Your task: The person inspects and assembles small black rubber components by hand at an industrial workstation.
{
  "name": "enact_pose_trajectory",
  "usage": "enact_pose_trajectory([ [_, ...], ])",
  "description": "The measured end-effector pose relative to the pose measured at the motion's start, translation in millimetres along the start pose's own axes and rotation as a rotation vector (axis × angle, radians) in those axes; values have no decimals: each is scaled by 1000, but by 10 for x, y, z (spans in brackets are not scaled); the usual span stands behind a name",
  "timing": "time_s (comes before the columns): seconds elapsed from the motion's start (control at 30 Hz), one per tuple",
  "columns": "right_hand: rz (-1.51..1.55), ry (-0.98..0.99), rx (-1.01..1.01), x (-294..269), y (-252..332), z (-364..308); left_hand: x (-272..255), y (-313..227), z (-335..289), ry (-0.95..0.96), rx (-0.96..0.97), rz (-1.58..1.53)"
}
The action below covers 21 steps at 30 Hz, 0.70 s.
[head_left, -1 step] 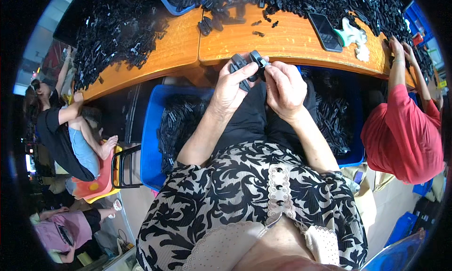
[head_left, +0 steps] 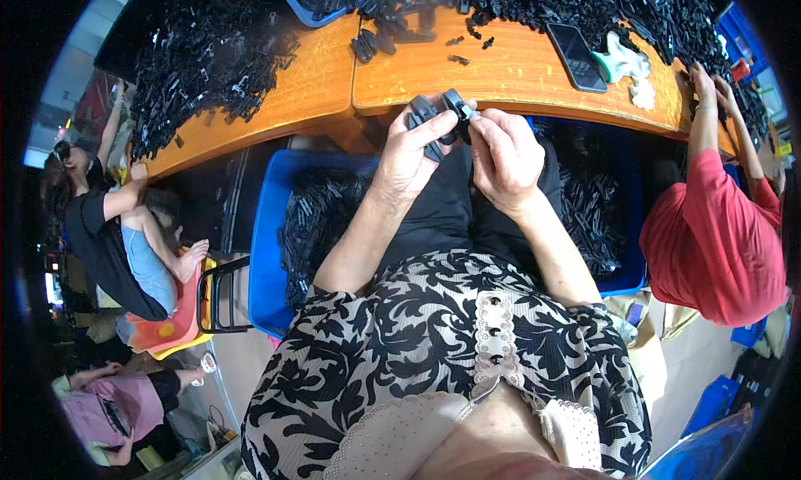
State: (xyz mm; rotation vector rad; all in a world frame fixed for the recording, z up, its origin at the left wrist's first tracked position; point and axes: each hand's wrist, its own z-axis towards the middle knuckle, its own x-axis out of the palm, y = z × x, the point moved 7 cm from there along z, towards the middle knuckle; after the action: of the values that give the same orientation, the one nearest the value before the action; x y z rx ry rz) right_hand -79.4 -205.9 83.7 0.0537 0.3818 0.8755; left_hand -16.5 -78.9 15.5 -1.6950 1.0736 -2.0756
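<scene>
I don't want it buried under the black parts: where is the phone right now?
In the head view, the phone lies on the wooden table, right of centre, beyond the right hand, with a white glove just to its right.

No writing, label, number or sign could be read. Any marks on the held black pieces (head_left: 423,109) were too small to make out. On the far right of the table (head_left: 501,67), the phone (head_left: 577,58) showed a dark face with nothing legible. The bright panel (head_left: 53,289) at the left edge was too blurred to read, as was the small yellow patch (head_left: 784,149) at the far right edge.
</scene>
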Motion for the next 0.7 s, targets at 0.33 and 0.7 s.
enact_pose_trajectory([
  [0.33, 320, 197, 177, -36, -178, 193, -138, -28, -52, -102, -123, 98],
  [0.7, 150, 334, -74, -5, -44, 192, -154, 87, -94, -62, -309, 64],
])
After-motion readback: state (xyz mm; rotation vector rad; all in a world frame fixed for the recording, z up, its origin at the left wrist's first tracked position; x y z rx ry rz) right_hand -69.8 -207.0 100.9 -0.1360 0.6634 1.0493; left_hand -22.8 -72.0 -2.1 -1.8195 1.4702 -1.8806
